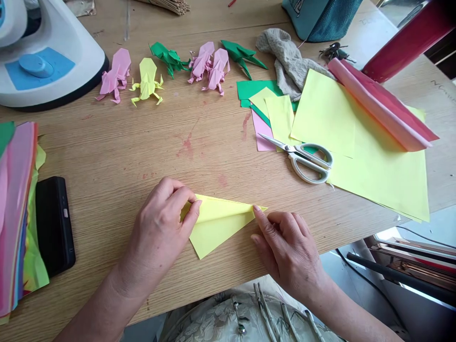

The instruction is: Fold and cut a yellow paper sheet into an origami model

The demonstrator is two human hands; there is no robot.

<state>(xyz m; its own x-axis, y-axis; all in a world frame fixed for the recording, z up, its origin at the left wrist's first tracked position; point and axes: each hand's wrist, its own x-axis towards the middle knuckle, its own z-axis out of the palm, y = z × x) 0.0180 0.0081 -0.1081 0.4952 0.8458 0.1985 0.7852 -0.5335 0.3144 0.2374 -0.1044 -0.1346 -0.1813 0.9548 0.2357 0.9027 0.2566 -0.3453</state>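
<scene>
A folded yellow paper square point(217, 223) lies on the wooden table near its front edge, shaped as a triangle with one flap raised. My left hand point(160, 228) pinches the paper's left corner between thumb and fingers. My right hand point(285, 247) presses its index fingertip on the paper's right tip, the other fingers curled. Several finished origami frogs stand in a row at the back: a pink frog point(116, 73), a yellow frog point(147, 80), a green frog point(169, 57) and more pink ones point(210, 66).
White-handled scissors point(302, 159) lie on large yellow sheets point(374, 161) at the right, beside rolled pink paper point(381, 104) and a grey cloth point(285, 59). A black phone point(53, 223) and a stack of coloured paper point(16, 213) sit at the left. A white iron point(46, 52) stands at the back left.
</scene>
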